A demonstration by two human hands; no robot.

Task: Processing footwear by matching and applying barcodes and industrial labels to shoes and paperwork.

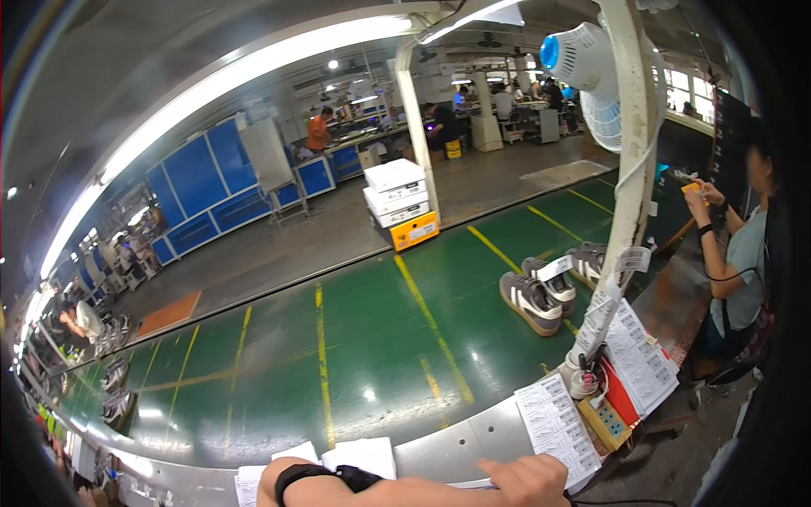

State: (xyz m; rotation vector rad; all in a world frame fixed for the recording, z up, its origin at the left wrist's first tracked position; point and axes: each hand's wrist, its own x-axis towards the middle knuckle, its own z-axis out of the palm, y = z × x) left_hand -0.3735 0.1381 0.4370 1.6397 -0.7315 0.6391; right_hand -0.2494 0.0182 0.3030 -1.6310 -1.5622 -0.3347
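At the lower edge, my right hand [532,480] is over the metal bench rim [452,444], beside a sheet of printed labels [557,427]. One finger points left, the others are loosely bent, and nothing shows between them. A bare forearm with a black band [355,478], seemingly my left, crosses the bottom of the view; its fingers cannot be made out. White papers [363,456] lie behind this arm. Beyond the rim, a green conveyor belt [279,397] with yellow lines carries grey shoes with white stripes [532,300] on the right, one with a white tag.
A taped post [629,144] with a fan [583,63] rises on the right. Near its foot are a power strip [604,422] and more label sheets [638,359]. Shoe boxes [397,198] are stacked across the belt. A co-worker [739,253] on the right holds something yellow.
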